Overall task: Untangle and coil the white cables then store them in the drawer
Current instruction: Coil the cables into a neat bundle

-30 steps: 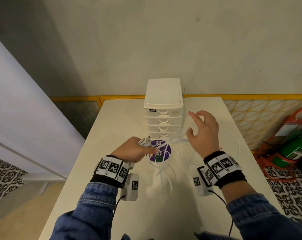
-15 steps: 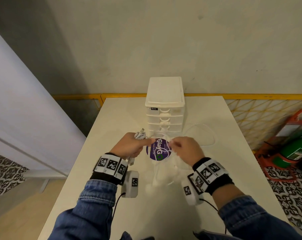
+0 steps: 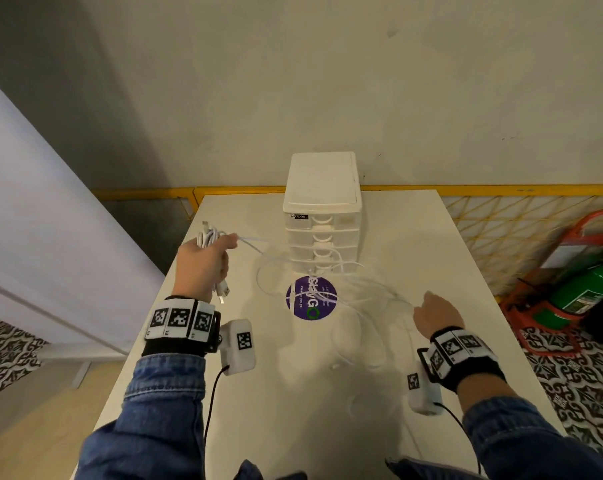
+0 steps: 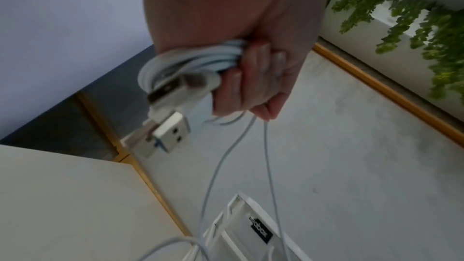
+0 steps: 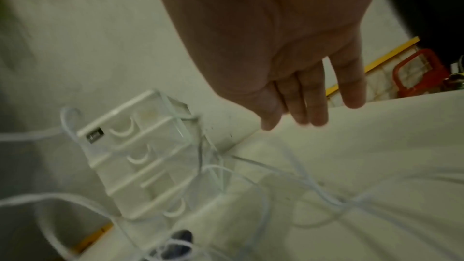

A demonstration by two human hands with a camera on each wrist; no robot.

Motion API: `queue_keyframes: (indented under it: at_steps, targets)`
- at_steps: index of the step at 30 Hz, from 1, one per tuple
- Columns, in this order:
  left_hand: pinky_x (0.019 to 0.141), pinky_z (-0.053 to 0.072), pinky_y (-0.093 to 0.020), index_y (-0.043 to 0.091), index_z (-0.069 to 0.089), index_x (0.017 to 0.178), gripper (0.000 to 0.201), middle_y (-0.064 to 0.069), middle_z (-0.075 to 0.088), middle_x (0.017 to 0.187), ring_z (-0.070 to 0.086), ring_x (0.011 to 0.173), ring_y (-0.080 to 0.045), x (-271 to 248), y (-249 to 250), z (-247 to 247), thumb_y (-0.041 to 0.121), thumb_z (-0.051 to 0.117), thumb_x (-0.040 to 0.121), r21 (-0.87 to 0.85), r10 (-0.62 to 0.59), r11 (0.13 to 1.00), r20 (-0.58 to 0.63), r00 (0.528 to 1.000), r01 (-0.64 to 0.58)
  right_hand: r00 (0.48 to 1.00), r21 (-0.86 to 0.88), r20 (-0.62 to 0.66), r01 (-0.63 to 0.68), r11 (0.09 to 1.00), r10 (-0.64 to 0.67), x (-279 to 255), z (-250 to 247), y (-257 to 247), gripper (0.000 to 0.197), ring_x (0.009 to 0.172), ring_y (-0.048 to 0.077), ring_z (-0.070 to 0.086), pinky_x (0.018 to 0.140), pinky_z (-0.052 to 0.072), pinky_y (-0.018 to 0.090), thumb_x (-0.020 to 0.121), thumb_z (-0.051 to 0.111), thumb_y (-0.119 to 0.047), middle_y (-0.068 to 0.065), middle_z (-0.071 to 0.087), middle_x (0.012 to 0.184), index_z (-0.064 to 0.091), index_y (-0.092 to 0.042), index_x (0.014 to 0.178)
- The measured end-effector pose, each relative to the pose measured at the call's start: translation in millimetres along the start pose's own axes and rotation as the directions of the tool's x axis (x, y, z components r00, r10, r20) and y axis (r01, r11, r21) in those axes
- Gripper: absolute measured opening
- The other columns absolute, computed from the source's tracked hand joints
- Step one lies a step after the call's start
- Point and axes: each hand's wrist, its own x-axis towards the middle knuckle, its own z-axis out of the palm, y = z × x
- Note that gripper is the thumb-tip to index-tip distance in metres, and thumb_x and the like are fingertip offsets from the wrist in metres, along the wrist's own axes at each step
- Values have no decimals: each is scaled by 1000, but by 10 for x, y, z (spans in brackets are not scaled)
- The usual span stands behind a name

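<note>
- Drawer unit (image 3: 322, 216), far centre of my table (image 3: 414, 237): a small black label (image 3: 299, 216) at the top left corner of its front. I read the ending as "box"; the letters before it are too small for me. In my left wrist view the same label (image 4: 260, 232) shows sideways and blurred.
- Round purple sticker (image 3: 311, 297), on the table just in front of the drawer unit: large white letters that I read as "G" and a green ring like an "O"; cables cross the rest. The smaller white lines above are unreadable to me.
- Wristbands (image 3: 181, 320) and wrist camera housings (image 3: 239, 344): black-and-white square marker codes, no letters.
</note>
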Motion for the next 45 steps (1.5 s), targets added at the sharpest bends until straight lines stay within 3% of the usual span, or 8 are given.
queue_keyframes:
  at_steps: [4,7,13,16,22,30,38,45]
  targets:
    - [36,28,-18,7,58,76,12,4,42,42,32,34,-9,-58,-36,141,14,65,84,72,-36,997,72,997,31,950,292,-230,273,917,-210,-179,-246,-391,63,135,33,32,109,32,42,87,42,-3,16,26,150,19,-9,146]
    - [35,27,-19,8,60,72,16,2,41,45,30,35,-12,-178,-16,275,16,63,85,157,-58,987,231,971,21,775,353,-472,604,714,-421,-396,-306,-746,64,129,26,40,108,34,33,82,50,1,13,40,141,32,-10,142]
    - [36,20,-18,7,55,62,27,1,34,40,25,30,-11,-465,88,571,13,59,88,256,-127,966,620,774,-46,507,298,-345,857,420,-790,-605,-94,-1266,61,124,11,40,108,30,29,82,59,-6,5,48,137,37,-11,139]
    - [37,17,-18,11,53,58,33,0,32,38,23,29,-11,-538,73,601,15,58,90,273,-184,962,684,706,-14,544,378,-389,830,410,-743,-540,-174,-1255,32,88,11,53,84,44,34,79,49,0,-1,64,94,64,-9,106]
    - [36,21,-20,13,46,56,41,1,34,35,26,28,-12,-639,32,684,26,57,93,271,-214,963,799,563,-18,471,326,-507,880,346,-722,-463,-488,-1272,21,86,6,57,77,45,20,88,43,-9,-8,58,93,59,-20,95]
    - [30,22,-14,12,57,71,45,9,33,36,24,25,-6,-550,215,720,54,51,87,-294,205,857,948,244,424,669,440,-344,735,516,-659,-441,-181,-1142,21,74,33,63,70,51,44,92,51,-14,16,68,82,55,-14,113]
    - [38,27,-18,9,53,83,36,7,43,42,24,35,-6,-408,275,739,43,62,84,-630,362,564,770,525,535,671,346,-312,740,577,-673,-563,107,-1190,23,80,26,60,69,40,30,89,52,-15,11,67,91,56,-10,111]
    - [49,35,-18,19,49,65,33,8,36,50,35,43,-5,-246,418,773,35,44,93,-824,333,553,353,874,122,693,369,-100,692,620,-714,-595,197,-1172,24,94,20,61,82,44,22,86,55,-8,6,66,104,62,-14,108]
